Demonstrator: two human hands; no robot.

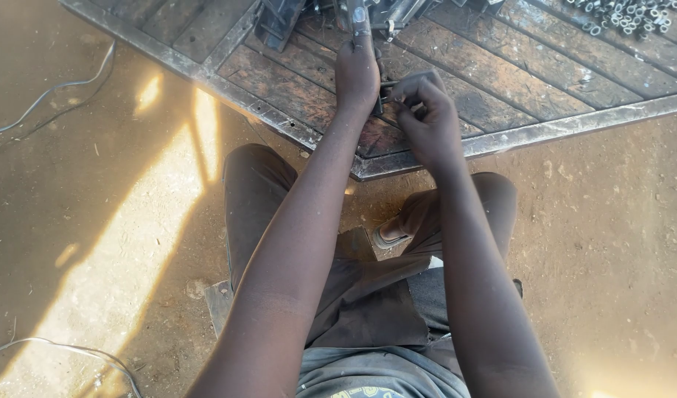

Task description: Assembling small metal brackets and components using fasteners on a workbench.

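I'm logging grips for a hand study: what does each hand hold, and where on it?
Left hand grips an upright metal bar near its lower end. Right hand pinches a small dark metal piece; which part, unclear.

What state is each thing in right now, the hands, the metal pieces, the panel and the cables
Left hand: closed around an upright metal bar.
Right hand: fingers pinching a small dark metal part.
Metal-framed panel: lying flat on the dirt.
Small metal rings: loose, heaped on the panel.
Cables: slack on the ground.

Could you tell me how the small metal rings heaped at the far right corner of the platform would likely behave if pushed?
The small metal rings look round and loose, so they would probably roll and scatter. They appear to be steel, so likely rigid and heavy for their size. The plank platform has grooves that might catch some.
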